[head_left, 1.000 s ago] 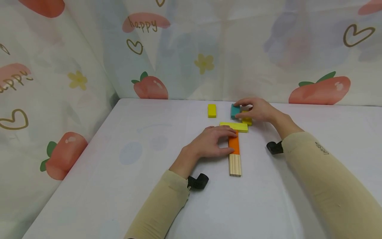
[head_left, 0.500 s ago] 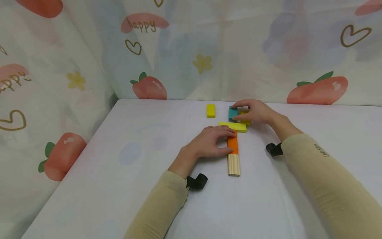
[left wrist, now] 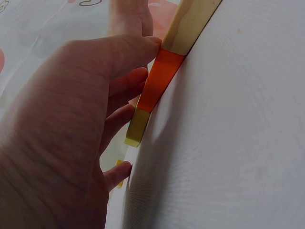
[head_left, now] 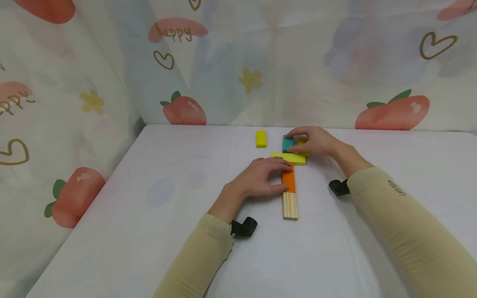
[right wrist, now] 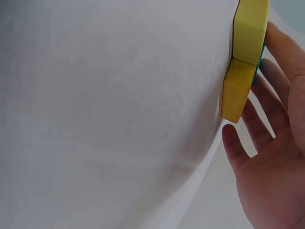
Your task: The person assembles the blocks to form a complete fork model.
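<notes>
Backdrop: strawberry-print cloth [head_left: 305, 62] behind a white table [head_left: 104, 231]
Left hand [head_left: 258, 178]: loosely spread, thumb and fingertips resting on the orange block [head_left: 288, 181], not wrapped round it
Right hand [head_left: 316, 142]: slightly parted thumb and finger pinching the teal block [head_left: 287, 143] by its ends
Row: orange between wooden block [head_left: 290, 206] and crosswise lime block [head_left: 296, 159]; teal beyond lime, left of golden block [right wrist: 237, 90]
Loner: yellow block [head_left: 261, 139], apart, further left
Risk: the right thumb, so close, could knock lime or golden askew; uneven left-hand pressure could skew the row
</notes>
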Tool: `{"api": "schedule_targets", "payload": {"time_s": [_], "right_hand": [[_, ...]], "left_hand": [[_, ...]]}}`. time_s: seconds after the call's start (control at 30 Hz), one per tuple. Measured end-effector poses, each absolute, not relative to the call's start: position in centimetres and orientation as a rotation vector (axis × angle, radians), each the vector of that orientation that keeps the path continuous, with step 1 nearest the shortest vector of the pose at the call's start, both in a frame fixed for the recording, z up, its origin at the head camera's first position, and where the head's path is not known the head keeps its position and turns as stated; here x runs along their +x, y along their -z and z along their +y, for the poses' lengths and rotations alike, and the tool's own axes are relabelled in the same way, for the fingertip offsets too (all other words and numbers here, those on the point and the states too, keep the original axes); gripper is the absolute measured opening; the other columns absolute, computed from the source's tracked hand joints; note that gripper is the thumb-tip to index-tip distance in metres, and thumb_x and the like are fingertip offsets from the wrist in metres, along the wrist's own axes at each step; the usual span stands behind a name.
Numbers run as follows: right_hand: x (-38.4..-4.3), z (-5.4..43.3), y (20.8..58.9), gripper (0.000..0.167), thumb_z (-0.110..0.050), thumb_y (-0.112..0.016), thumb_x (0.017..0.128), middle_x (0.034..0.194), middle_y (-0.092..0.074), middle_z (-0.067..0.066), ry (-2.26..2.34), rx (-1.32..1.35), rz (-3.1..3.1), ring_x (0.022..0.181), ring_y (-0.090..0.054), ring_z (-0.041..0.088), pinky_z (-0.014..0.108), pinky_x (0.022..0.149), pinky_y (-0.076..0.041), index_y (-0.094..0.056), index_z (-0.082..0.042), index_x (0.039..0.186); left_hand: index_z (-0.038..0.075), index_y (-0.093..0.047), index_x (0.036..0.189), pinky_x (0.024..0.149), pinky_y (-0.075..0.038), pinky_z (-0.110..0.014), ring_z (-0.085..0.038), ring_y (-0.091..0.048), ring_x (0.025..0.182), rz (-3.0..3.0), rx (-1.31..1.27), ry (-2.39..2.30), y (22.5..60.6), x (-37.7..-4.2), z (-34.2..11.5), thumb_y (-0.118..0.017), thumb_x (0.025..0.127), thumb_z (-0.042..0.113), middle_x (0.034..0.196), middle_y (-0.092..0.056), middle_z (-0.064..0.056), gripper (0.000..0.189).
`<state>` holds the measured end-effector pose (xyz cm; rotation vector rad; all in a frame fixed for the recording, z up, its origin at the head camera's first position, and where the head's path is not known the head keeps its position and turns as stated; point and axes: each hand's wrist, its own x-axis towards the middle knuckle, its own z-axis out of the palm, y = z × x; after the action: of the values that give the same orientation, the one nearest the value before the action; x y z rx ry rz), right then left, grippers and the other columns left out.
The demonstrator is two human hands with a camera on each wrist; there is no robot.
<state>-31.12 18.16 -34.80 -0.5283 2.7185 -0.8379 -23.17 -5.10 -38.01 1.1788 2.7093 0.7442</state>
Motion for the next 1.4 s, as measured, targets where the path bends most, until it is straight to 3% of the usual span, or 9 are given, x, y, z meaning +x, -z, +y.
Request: {"api": "schedule_targets", "payload": {"time_s": [0.47, 0.8, 1.13, 1.4], "right_hand": [[-31.27, 18.36, 34.55, 0.054, -0.039, -0.073, 0.093, 0.148, -0.046, 0.025, 0.859, -0.509, 2.718, 0.133, -0.041, 0.046, 0.065, 0.109, -0.032, -0.061, -0.011, 0.138], [-31.62, 18.73, 34.67, 0.054, -0.037, -0.069, 0.096, 0.142, -0.049, 0.026, 0.868, -0.466, 2.722, 0.125, -0.046, 0.045, 0.060, 0.106, -0.039, -0.058, -0.007, 0.140], [-31.70, 18.34, 34.89, 0.052, -0.033, -0.070, 0.096, 0.137, -0.053, 0.023, 0.880, -0.471, 2.722, 0.119, -0.046, 0.041, 0.058, 0.106, -0.039, -0.059, -0.006, 0.138], [-31.42, 18.23, 34.77, 0.053, -0.032, -0.071, 0.096, 0.142, -0.050, 0.025, 0.875, -0.463, 2.716, 0.123, -0.045, 0.043, 0.061, 0.107, -0.036, -0.058, -0.006, 0.140]], "left_hand": [[0.021, -0.064, 0.136, 0.117, -0.025, -0.038, -0.003, -0.040, 0.137, 2.712, 1.173, -0.755, 38.04, -23.14, -5.12, -0.067, 0.094, 0.037, 0.143, -0.055, 0.008, 0.045], [0.021, -0.065, 0.136, 0.118, -0.024, -0.038, -0.003, -0.039, 0.138, 2.705, 1.176, -0.761, 38.00, -23.22, -5.00, -0.067, 0.094, 0.038, 0.143, -0.056, 0.009, 0.045], [0.021, -0.064, 0.136, 0.118, -0.025, -0.036, -0.003, -0.039, 0.138, 2.702, 1.179, -0.759, 37.93, -23.16, -5.15, -0.067, 0.094, 0.039, 0.143, -0.055, 0.009, 0.046], [0.021, -0.065, 0.136, 0.118, -0.025, -0.040, -0.003, -0.039, 0.137, 2.706, 1.187, -0.757, 38.19, -23.19, -5.11, -0.067, 0.094, 0.039, 0.143, -0.055, 0.009, 0.045]]}}
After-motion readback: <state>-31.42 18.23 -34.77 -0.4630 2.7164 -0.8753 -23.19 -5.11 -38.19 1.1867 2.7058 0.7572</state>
